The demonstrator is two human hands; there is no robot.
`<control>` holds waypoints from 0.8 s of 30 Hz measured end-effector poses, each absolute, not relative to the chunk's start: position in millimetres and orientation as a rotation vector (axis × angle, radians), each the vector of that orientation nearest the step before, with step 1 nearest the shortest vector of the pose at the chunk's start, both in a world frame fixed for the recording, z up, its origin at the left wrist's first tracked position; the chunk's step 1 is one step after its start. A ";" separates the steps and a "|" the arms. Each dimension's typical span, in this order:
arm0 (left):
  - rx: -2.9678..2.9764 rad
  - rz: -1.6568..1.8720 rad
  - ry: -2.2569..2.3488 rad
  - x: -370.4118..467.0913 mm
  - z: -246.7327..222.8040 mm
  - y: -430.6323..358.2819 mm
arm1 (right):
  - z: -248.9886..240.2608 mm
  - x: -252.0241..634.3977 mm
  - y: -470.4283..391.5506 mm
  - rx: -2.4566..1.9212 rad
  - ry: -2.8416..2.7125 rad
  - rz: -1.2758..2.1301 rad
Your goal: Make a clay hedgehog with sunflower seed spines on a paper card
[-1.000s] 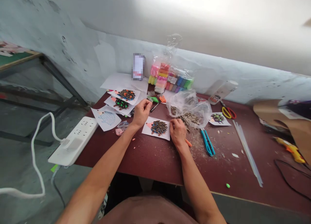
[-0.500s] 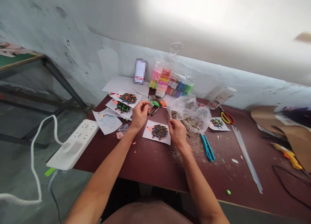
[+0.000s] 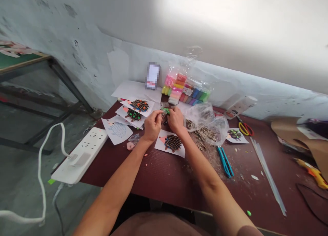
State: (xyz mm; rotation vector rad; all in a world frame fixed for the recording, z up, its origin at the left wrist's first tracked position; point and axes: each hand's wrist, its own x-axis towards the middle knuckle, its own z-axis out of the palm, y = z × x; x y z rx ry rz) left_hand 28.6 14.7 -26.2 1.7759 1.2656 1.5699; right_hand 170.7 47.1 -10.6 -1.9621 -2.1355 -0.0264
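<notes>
My left hand [image 3: 153,126] and my right hand [image 3: 175,120] meet above the middle of the table, both closed at a small packet of green clay [image 3: 166,110] in clear plastic. The fingers of both hands pinch it and hide part of it. Just below them lies a white card [image 3: 180,152] bearing a hedgehog [image 3: 172,142] with a pink face and dark stick spines. To the left, more hedgehog cards [image 3: 139,105] with orange or green dots overlap, beside a plain blue hedgehog drawing [image 3: 117,129]. A wrapped pink lump [image 3: 131,146] sits near my left wrist.
Right of my hands are a clear bag [image 3: 217,126] and a pile of short sticks [image 3: 205,135]. Beyond lie blue-handled cutters [image 3: 225,162], scissors [image 3: 246,128], glue sticks [image 3: 269,178] and a glue gun [image 3: 314,172]. Clay packs [image 3: 189,92] line the wall; a power strip [image 3: 80,155] is left.
My right hand has moved left and away from me, from beside the hedgehog card to the green clay packet. My left hand has joined it there. The view has shifted slightly.
</notes>
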 end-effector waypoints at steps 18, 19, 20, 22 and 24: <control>1.631 1.316 1.156 36.0 -34.0 19.5 | -3.2 193.9 31.8 -1.542 -1.517 0.501; 1.520 1.327 1.123 36.4 -35.4 21.2 | -3.8 193.3 24.1 -1.469 -1.450 0.618; 1.422 1.323 1.073 36.9 -36.6 22.8 | -4.4 191.9 16.1 -1.406 -1.390 0.720; 1.279 1.287 0.951 37.6 -37.6 24.4 | -5.0 187.8 0.1 -1.333 -1.282 0.849; 1.194 1.231 0.848 37.8 -35.8 23.7 | -4.6 183.5 -14.5 -1.304 -1.228 0.918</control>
